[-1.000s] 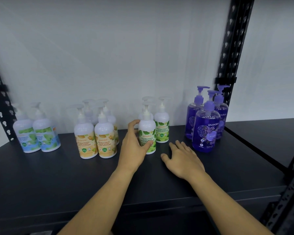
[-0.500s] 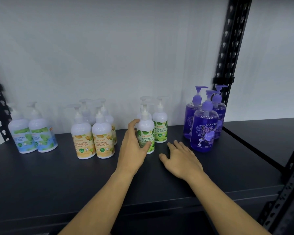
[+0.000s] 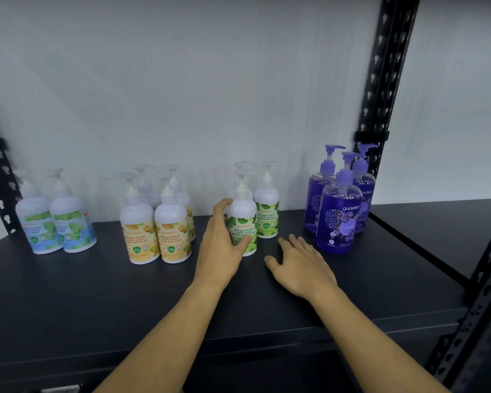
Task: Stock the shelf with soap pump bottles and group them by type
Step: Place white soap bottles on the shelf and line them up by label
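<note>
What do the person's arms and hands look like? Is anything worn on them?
Both forearms are bare as far as the picture shows: no sleeves in view. The left hand and right hand wear no gloves. I see no watch, bracelet or ring on either. The fingernails look short and unpainted where visible.

Left hand (image 3: 220, 241) gripping green-label bottle (image 3: 242, 222), right hand (image 3: 301, 262) flat on shelf (image 3: 68, 293)

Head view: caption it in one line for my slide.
Left hand grips a green-label white pump bottle on the black metal shelf; right hand rests flat beside it.
</note>
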### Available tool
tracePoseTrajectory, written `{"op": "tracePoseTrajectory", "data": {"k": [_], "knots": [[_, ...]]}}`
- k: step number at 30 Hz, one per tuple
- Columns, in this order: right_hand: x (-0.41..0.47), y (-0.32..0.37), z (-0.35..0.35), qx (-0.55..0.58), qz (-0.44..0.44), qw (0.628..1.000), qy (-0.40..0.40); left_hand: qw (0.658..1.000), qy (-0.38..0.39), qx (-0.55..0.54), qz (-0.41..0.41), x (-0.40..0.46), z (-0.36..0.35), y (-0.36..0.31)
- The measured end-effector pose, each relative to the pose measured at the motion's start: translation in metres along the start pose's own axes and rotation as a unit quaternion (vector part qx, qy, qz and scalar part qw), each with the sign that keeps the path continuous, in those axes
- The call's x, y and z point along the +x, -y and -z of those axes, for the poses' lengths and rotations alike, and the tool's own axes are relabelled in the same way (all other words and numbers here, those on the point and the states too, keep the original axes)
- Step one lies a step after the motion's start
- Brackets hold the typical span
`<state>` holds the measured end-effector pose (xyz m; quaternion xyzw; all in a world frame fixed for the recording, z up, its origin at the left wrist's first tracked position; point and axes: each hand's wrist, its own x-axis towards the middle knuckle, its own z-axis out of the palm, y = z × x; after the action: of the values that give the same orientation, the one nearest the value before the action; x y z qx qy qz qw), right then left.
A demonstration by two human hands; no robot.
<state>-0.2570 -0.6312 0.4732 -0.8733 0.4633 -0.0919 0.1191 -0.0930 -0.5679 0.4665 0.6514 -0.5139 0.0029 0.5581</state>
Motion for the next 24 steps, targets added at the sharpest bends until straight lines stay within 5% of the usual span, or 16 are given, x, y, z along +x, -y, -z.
{"op": "tracePoseTrajectory", "data": {"k": [15, 19, 24], "knots": [[-0.002, -0.001, 0.000, 0.011, 0.003, 1.000, -0.011, 0.999, 0.015, 0.031, 0.036, -0.014, 0.009, -0.013], [-0.005, 0.002, 0.000, -0.002, 0.006, 1.000, -0.021, 0.984, 0.093, 0.138, 0.063, -0.034, 0.023, -0.022], [-0.016, 0.007, 0.007, -0.088, 0.005, 0.996, -0.010, 0.926, 0.228, 0.297, 0.046, -0.055, 0.051, -0.029]]}}
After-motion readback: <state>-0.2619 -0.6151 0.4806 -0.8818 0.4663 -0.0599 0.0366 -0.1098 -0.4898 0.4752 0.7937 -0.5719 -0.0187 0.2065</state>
